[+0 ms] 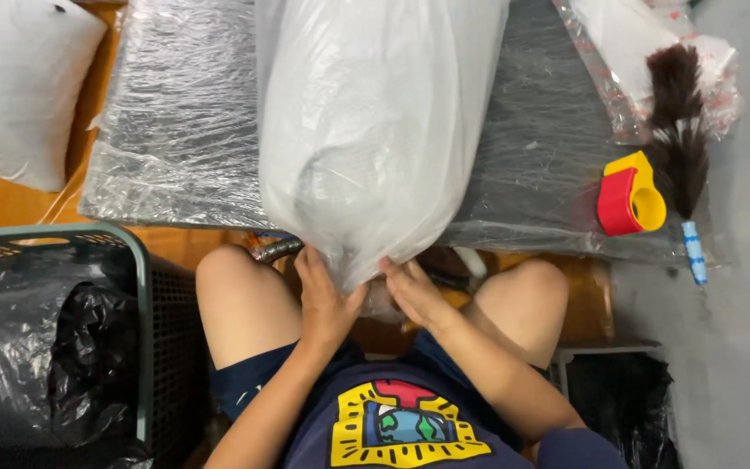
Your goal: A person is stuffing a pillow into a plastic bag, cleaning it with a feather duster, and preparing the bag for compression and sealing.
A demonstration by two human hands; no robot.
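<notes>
Clear plastic bag (375,130), stuffed with white filling, lies on the counter (175,130), which is covered in crinkled clear film over a dark top. Orange-brown wood shows at the counter's near edge. Grey floor at right. Left: green mesh bin (142,295) lined with black plastic; white pillow (19,78) at upper left. Right: red-and-yellow tape dispenser (628,195) just beside a dark feather duster (679,130).

Bag's far end is cut off by the top edge. What lies under its near end, between the knees, is hard to make out.

Long axis runs away from the person; the tapered end points toward them.

Left hand (327,300) and right hand (414,291): fingers curled closed, gripping the bag's narrowed near end from either side.
</notes>
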